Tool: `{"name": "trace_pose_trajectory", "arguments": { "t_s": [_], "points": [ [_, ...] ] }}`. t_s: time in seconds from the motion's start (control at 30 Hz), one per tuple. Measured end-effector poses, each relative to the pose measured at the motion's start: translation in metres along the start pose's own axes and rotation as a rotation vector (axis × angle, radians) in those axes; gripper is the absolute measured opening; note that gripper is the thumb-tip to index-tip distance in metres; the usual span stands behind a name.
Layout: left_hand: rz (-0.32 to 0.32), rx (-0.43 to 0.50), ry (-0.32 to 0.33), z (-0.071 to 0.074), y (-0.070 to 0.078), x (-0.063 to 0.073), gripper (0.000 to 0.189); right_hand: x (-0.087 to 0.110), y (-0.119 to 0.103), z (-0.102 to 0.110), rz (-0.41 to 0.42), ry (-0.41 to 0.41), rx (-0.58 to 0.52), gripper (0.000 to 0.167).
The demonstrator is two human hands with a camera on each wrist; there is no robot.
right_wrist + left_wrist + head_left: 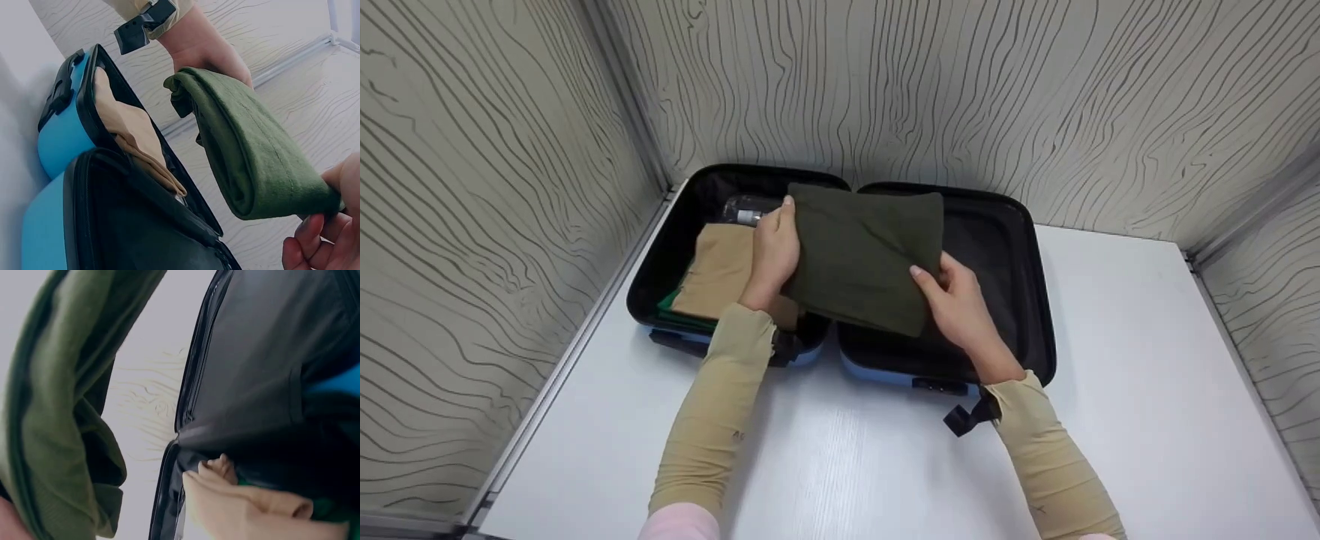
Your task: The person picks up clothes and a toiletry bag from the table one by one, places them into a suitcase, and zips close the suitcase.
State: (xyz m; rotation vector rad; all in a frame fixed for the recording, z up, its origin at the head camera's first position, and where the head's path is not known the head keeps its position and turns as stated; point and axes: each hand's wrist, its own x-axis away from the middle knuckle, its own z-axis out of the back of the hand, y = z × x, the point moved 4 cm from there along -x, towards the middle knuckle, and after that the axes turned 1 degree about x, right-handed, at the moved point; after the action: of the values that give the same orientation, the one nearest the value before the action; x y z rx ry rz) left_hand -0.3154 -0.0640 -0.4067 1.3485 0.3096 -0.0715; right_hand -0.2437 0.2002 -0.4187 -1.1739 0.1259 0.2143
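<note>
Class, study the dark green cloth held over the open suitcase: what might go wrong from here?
The dark green cloth is held only near opposite edges by the left hand and right hand; its loose folds, visible in the right wrist view, might slip open. If lowered into the left half of the suitcase, it could rumple the beige cloth lying there on green fabric.

Both forearms (709,420) reach forward; the right hand (964,304) pinches, thumb (928,283) on top; the left hand (774,253) grips, fingers seemingly curled underneath.
</note>
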Motion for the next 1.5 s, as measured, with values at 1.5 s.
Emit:
{"name": "trace_pose_trajectory", "arguments": {
  "t_s": [1.5],
  "points": [
    [0.131, -0.244, 0.187, 0.098, -0.047, -0.02, 0.03, -0.01, 0.009, -0.118, -0.203, -0.374, -0.172, 0.071]
  ]
}}
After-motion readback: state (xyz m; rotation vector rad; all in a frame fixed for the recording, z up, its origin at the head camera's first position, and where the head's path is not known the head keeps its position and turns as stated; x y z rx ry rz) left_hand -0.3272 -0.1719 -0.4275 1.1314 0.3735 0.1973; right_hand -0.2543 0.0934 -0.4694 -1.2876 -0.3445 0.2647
